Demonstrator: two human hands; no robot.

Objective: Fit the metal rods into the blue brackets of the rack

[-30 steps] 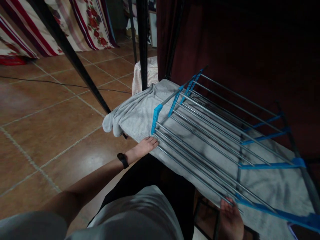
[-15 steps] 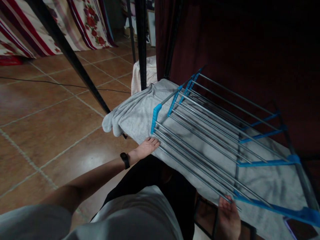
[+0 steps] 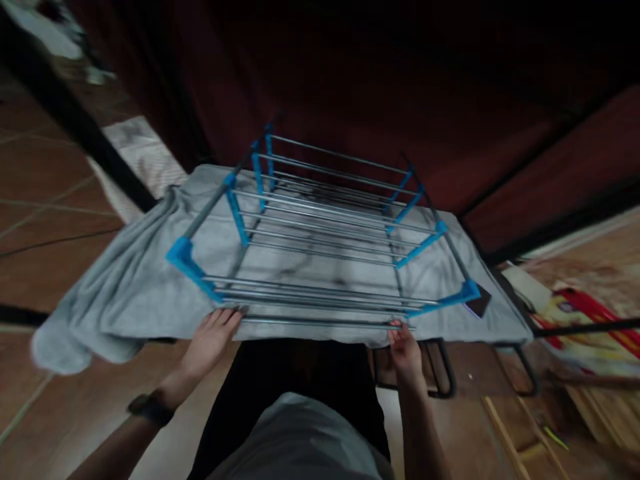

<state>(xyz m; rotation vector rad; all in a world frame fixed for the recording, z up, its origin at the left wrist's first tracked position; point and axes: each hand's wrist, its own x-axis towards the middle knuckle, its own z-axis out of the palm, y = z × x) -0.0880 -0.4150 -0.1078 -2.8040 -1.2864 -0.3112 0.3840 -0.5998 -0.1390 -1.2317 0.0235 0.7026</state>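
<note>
A drying rack (image 3: 320, 207) with thin metal rods and blue plastic end brackets lies on a grey blanket (image 3: 135, 287). Along its front edge, close to my body, runs a metal rod (image 3: 320, 323), apart from the bracket ends. My left hand (image 3: 217, 328) is closed at the rod's left end, palm down, and hides that end. At the right end, the fingers of my right hand (image 3: 405, 347) curl round the rod from below. The left front bracket (image 3: 193, 267) is just above my left hand.
A phone (image 3: 479, 301) lies on the blanket beside the rack's right corner. Dark red curtain (image 3: 350, 73) hangs behind. A black post (image 3: 80, 113) slants at the left. Red and yellow packaging (image 3: 595, 327) and wooden pieces (image 3: 530, 440) are at the right.
My view has swung to the right, so the rack now sits centrally before me. Both hands remain at the two ends of the front rod.
</note>
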